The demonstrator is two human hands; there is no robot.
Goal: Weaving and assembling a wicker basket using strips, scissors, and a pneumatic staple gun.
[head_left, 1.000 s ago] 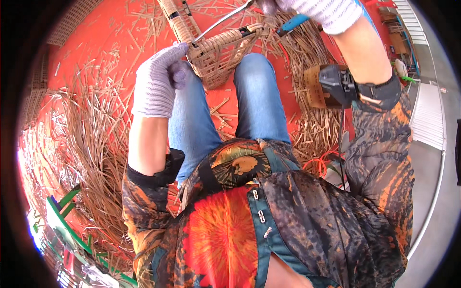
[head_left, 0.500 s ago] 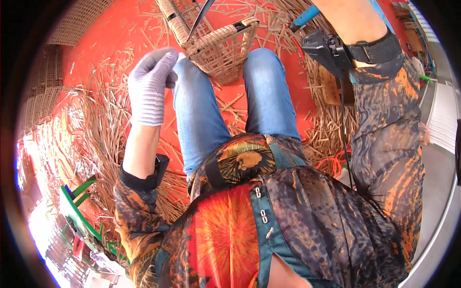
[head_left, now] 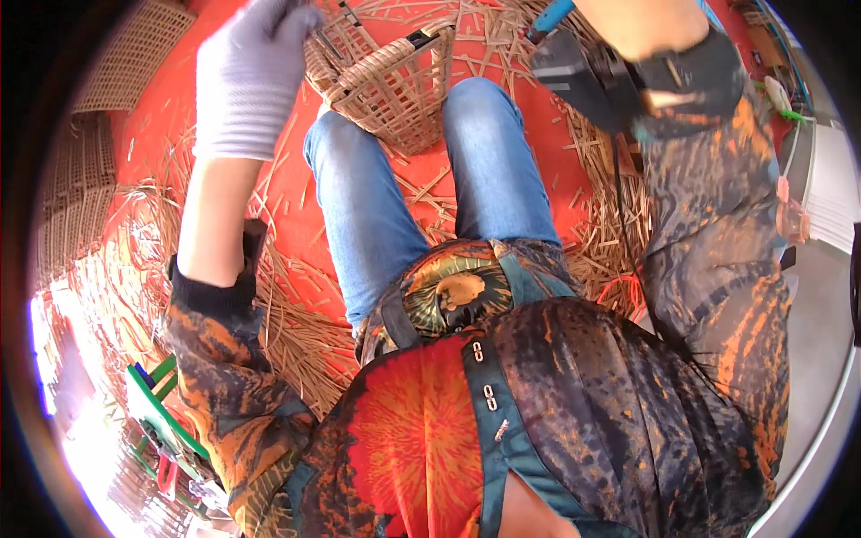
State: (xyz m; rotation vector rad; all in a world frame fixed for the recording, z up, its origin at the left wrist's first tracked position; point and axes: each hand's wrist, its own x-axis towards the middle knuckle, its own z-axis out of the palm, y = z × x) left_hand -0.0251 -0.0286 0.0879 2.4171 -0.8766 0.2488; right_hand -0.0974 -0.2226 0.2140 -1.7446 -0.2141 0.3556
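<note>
A small woven wicker basket (head_left: pixel 390 94) rests against my knees, its open side tilted up. My left hand (head_left: pixel 256 67), in a pale striped knit glove, is at the basket's upper left rim. Its fingers are curled there, partly cut off by the picture's upper edge. Only the wrist end of my right forearm (head_left: pixel 641 22) shows, at the upper right; the hand itself lies beyond the edge. Close to that forearm a blue tool part (head_left: pixel 552 16) sticks out, and what holds it is hidden. A black device (head_left: pixel 583 76) is strapped to my right wrist.
Loose cane strips (head_left: pixel 300 314) lie heaped on the red floor (head_left: pixel 291 202) at my left, with more strips (head_left: pixel 610 229) at my right. Larger woven panels (head_left: pixel 134 54) stand at the far left. A green-framed object (head_left: pixel 166 412) is at the lower left.
My left hand has moved up and left to the basket's rim, its fingers now curled there. The basket has shifted left. My right forearm has moved slightly left and up, blurred by motion.
</note>
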